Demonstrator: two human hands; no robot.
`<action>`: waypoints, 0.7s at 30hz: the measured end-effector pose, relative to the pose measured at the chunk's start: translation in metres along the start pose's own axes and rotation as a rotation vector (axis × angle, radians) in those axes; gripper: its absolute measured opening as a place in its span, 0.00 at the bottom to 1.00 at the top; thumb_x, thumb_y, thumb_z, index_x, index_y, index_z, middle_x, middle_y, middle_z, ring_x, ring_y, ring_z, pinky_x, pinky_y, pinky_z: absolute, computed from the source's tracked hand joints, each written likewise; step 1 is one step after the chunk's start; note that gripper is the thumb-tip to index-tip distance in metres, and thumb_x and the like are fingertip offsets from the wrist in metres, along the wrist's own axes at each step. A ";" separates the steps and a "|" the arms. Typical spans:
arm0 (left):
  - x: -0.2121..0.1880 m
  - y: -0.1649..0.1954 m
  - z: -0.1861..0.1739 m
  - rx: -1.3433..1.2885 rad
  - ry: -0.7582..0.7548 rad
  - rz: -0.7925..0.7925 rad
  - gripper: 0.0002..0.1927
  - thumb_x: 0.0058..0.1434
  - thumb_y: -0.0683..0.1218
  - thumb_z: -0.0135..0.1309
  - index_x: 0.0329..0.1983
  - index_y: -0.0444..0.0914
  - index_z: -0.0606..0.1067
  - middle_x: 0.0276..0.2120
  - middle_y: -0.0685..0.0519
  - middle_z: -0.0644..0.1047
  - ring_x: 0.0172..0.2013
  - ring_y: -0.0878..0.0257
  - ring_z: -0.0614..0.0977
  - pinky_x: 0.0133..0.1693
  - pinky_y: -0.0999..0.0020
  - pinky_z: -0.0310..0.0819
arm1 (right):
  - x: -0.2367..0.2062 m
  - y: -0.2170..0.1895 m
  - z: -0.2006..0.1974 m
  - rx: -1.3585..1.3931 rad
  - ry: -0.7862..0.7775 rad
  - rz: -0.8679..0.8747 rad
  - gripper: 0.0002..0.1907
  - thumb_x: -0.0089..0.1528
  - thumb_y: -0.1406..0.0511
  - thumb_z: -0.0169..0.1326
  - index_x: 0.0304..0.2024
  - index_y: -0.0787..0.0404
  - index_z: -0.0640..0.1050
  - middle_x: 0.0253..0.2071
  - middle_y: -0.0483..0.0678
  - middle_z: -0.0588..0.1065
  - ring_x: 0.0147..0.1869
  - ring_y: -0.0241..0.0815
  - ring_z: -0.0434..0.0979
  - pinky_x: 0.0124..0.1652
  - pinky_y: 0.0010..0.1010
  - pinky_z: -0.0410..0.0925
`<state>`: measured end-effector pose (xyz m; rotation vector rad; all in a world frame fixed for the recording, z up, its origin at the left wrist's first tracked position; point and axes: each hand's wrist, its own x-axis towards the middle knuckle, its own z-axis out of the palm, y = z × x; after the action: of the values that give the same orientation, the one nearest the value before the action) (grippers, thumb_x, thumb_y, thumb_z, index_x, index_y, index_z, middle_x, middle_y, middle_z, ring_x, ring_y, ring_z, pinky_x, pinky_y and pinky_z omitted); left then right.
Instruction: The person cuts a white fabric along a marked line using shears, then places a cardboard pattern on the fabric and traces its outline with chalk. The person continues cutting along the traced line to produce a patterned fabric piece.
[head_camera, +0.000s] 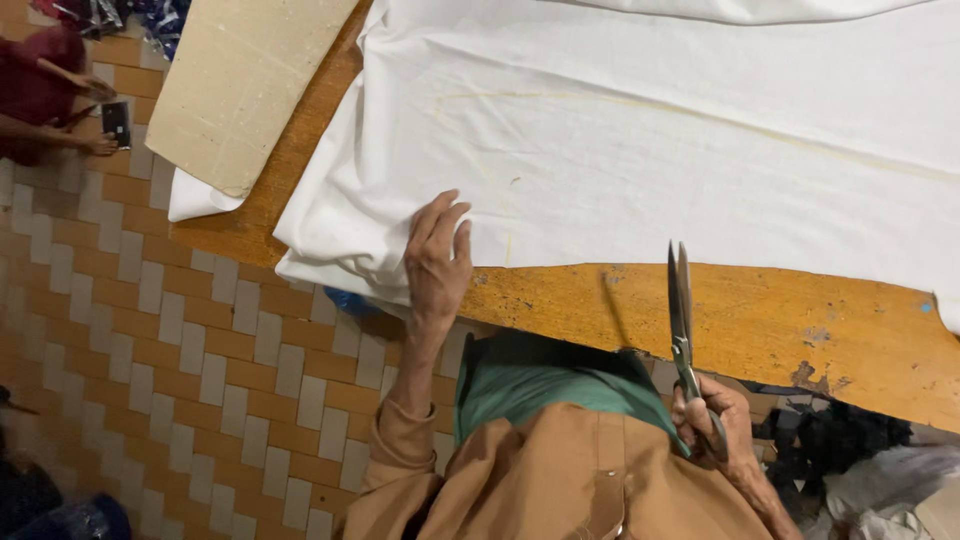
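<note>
The left hand (438, 258) presses flat, fingers apart, on the white cloth (650, 140) at the wooden table's (780, 320) near edge, while the right hand (718, 428) grips apparently closed scissors (682, 320).

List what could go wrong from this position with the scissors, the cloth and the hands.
1. The left hand presses the white cloth at its edge, close to the faint marked line; a cut started there could pass near its fingers.
2. The cloth is bunched under that hand, so a cut might wander off the line.
3. The scissors in the right hand point out over the wooden table, unguarded.
</note>
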<state>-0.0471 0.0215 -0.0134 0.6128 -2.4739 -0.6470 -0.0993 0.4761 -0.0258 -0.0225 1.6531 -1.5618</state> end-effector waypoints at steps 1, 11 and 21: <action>0.009 0.001 0.010 -0.053 -0.014 0.018 0.09 0.68 0.39 0.56 0.49 0.33 0.80 0.56 0.45 0.78 0.59 0.51 0.78 0.59 0.60 0.77 | -0.002 -0.003 0.006 -0.004 0.001 -0.007 0.33 0.55 0.41 0.59 0.31 0.66 0.73 0.17 0.44 0.67 0.13 0.31 0.62 0.14 0.24 0.54; 0.060 0.031 0.065 -0.063 0.094 0.082 0.04 0.58 0.38 0.62 0.32 0.35 0.78 0.36 0.51 0.78 0.38 0.58 0.78 0.37 0.66 0.78 | -0.024 -0.022 0.029 0.051 0.071 -0.053 0.31 0.59 0.43 0.57 0.32 0.66 0.73 0.18 0.44 0.67 0.15 0.31 0.63 0.15 0.23 0.56; 0.008 0.024 -0.009 -0.157 -0.184 0.212 0.07 0.70 0.37 0.47 0.35 0.38 0.70 0.36 0.54 0.74 0.40 0.62 0.78 0.40 0.68 0.79 | -0.038 -0.011 -0.003 0.075 0.127 -0.079 0.31 0.60 0.43 0.56 0.33 0.66 0.73 0.24 0.44 0.69 0.19 0.31 0.65 0.18 0.22 0.59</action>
<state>-0.0552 0.0331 0.0096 0.2358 -2.5775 -0.8346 -0.0819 0.4961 0.0038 0.0524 1.7082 -1.7153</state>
